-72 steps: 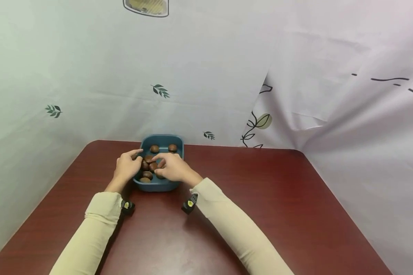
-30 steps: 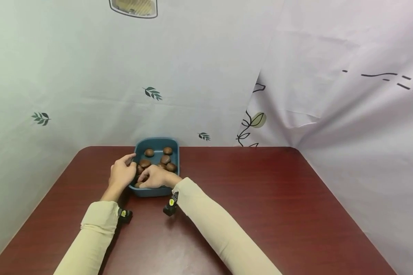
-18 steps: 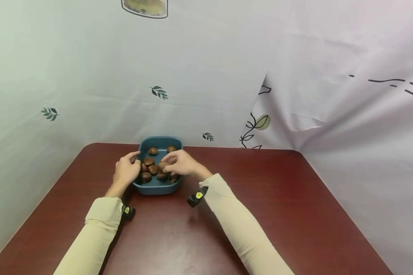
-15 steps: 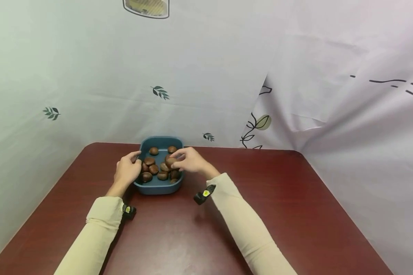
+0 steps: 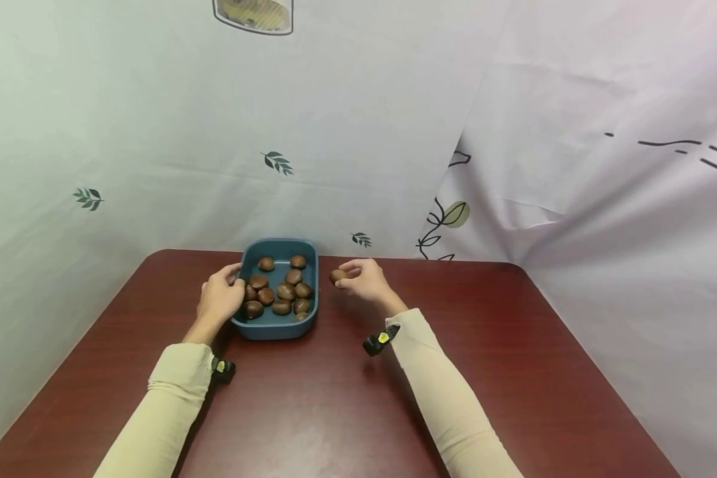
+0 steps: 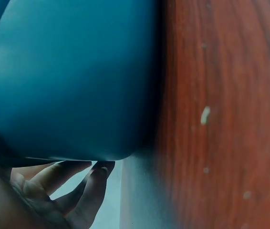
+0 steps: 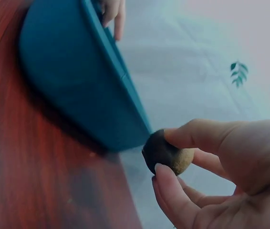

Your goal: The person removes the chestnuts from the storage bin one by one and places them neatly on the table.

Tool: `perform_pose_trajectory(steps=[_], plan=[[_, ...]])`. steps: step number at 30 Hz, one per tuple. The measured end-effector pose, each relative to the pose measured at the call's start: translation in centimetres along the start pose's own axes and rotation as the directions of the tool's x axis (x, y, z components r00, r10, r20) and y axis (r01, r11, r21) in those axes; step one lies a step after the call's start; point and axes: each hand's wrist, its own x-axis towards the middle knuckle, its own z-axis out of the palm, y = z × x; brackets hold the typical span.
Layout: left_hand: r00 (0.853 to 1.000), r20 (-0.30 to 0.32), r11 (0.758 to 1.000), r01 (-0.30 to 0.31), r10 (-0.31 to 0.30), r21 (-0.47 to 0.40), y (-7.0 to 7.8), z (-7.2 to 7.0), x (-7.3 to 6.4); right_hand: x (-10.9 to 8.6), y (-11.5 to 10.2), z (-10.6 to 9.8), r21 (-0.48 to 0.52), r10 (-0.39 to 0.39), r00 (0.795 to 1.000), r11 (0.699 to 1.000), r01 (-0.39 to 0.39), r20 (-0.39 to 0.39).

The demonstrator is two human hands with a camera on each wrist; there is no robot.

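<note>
A blue plastic tub (image 5: pixel 275 332) stands near the table's far edge, with several brown chestnuts (image 5: pixel 286 291) lying inside it. My left hand (image 5: pixel 220 293) grips the tub's left wall at the rim; in the left wrist view its fingers (image 6: pixel 93 191) touch the outside of the wall. To the right of the tub, my right hand (image 5: pixel 367 281) pinches one chestnut (image 5: pixel 337 276) between thumb and fingertips. Up close in the right wrist view, that chestnut (image 7: pixel 160 151) has a dark, glossy shell and a paler, rough base.
The red-brown wooden table (image 5: pixel 478 358) stretches out in front and to the right of the tub. Behind it hangs a pale cloth (image 5: pixel 370 119) with printed leaves, and folds of the cloth meet the table's right side.
My right hand has lifted a chestnut from the tub, carrying it rightward over the rim to outside the tub. The left hand has stayed on the tub's left side.
</note>
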Motion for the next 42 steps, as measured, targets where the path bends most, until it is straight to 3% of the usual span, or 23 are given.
perform_pose_trajectory(steps=[8, 19, 42], plan=[[1.0, -0.005, 1.0, -0.015, 0.015, 0.002, 0.0, 0.1, 0.2, 0.1, 2.1, -0.3, -0.06, 0.052, 0.997, 0.997, -0.055, -0.051], [1.0, 0.014, 1.0, -0.015, 0.014, 0.007, -0.6, 0.3, 0.0, 0.0, 3.7, 0.1, -0.101, 0.147, 0.989, 0.984, -0.15, -0.032], [1.0, 0.018, 1.0, -0.018, 0.018, -0.014, 0.0, -0.2, -0.2, 0.3, 4.3, -0.1, -0.136, 0.152, 0.985, 0.977, -0.162, -0.082]])
